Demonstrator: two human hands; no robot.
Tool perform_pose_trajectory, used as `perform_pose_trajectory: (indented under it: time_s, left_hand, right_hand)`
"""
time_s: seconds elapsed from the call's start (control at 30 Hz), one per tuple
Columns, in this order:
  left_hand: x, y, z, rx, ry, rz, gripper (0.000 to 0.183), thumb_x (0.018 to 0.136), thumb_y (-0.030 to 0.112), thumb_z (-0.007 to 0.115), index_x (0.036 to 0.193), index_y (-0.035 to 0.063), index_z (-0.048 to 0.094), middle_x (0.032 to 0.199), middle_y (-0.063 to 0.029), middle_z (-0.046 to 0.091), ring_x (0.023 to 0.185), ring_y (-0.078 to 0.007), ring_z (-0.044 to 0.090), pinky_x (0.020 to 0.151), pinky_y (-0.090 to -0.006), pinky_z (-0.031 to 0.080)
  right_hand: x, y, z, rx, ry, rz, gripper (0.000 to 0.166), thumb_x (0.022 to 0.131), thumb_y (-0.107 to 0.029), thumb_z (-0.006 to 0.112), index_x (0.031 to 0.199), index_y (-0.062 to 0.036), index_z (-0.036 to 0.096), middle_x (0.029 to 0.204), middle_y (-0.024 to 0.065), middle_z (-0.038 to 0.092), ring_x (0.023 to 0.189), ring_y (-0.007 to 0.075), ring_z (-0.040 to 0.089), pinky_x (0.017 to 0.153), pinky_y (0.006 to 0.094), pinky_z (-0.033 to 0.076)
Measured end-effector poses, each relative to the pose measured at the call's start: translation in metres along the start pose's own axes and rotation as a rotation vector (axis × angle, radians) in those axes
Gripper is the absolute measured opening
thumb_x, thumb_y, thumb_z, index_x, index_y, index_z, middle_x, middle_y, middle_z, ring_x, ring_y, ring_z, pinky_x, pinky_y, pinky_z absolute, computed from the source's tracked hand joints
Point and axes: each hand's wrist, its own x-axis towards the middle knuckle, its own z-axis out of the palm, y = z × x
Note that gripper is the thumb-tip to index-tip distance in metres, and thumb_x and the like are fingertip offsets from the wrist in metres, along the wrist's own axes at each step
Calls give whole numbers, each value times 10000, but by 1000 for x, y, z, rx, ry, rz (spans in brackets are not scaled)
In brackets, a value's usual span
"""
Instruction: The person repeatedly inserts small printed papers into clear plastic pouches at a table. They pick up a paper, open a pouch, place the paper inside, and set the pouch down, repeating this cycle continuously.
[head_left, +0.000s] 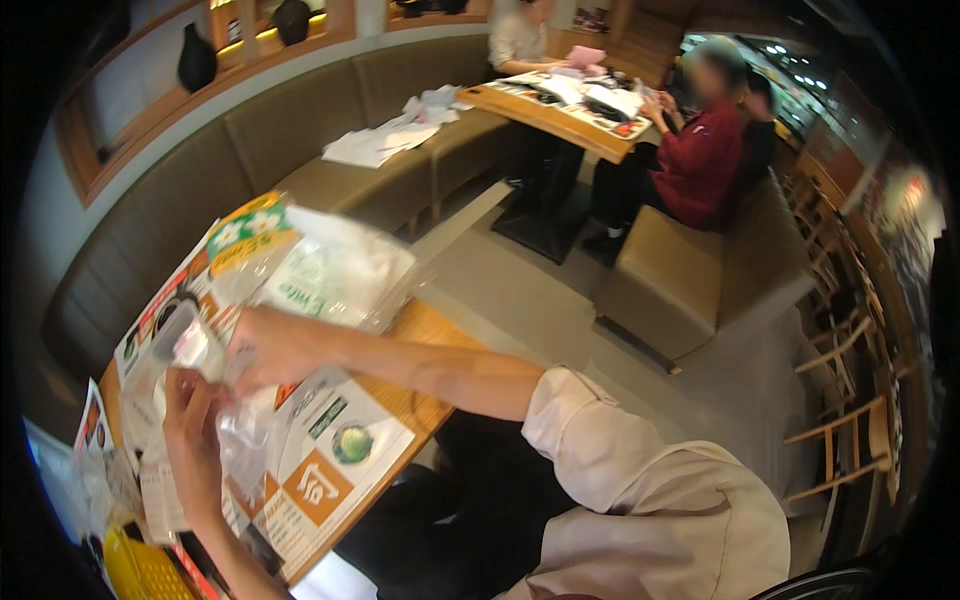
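Observation:
My left hand (189, 427) reaches up from the bottom left, with curled fingers against a shiny white item (202, 352) that looks wrapped in clear plastic. Close beside it, my right hand (274, 346) is closed, and a bit of clear plastic (241, 365) shows at its fingers. Behind the white item is a translucent plastic tub (171, 330). Below the hands, a crumpled clear plastic bag (247, 442) lies on a printed paper placemat (382, 427). Blur hides what the fingertips grip.
Beyond my right forearm, a plastic pack with green and white print (337, 281) lies near a yellow-and-green pack (251, 232). A yellow perforated item (142, 562) stands at bottom left. People sit at another table (555, 124). Papers (382, 142) lie on the bench (315, 184).

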Motion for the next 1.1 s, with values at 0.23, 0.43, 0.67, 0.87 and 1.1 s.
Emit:
perform_pose_trajectory:
  time_s: [0.23, 0.43, 0.67, 0.87, 1.1]
  left_hand:
    - [3, 3, 8, -3, -56, 26, 255, 756, -243, 576, 910, -41, 599, 989, -115, 461, 885, -223, 599, 715, -322, 499]
    - [2, 4, 9, 82, 77, 22, 357, 785, -151, 674, 1104, 0, 623, 1094, -128, 555, 1038, -301, 603, 898, -394, 497]
    - [-22, 16, 9, 420, 496, 79, 302, 834, 77, 830, 1067, 14, 648, 1004, -123, 651, 967, -312, 614, 895, -415, 475]
    - [-3, 9, 21, -10, 474, -177, 263, 857, 137, 822, 925, 13, 601, 811, -91, 592, 710, -189, 572, 662, -322, 480]
    - [-4, 6, 20, 28, 467, -168, 252, 875, 143, 770, 891, 21, 550, 824, -109, 580, 626, -222, 589, 559, -350, 486]
  right_hand:
    - [-8, 7, -1, -12, 78, -9, 336, 652, -222, 849, 865, 24, 771, 786, 229, 728, 709, 290, 720, 691, 373, 564]
    - [-4, 4, 5, 111, 229, 4, 415, 602, -252, 874, 843, 67, 761, 738, 205, 726, 656, 250, 701, 650, 351, 555]
    - [-3, 11, 39, 346, 418, 11, 340, 755, -285, 875, 880, 19, 792, 764, 96, 745, 691, 102, 662, 640, 293, 539]
    - [5, -28, 47, 461, 547, -34, 236, 928, -163, 732, 1018, 54, 759, 858, 105, 748, 780, 101, 668, 670, 287, 534]
    - [-1, -28, 55, 284, 500, -168, 224, 958, -121, 698, 1078, 64, 741, 937, 112, 714, 822, 163, 668, 713, 298, 519]
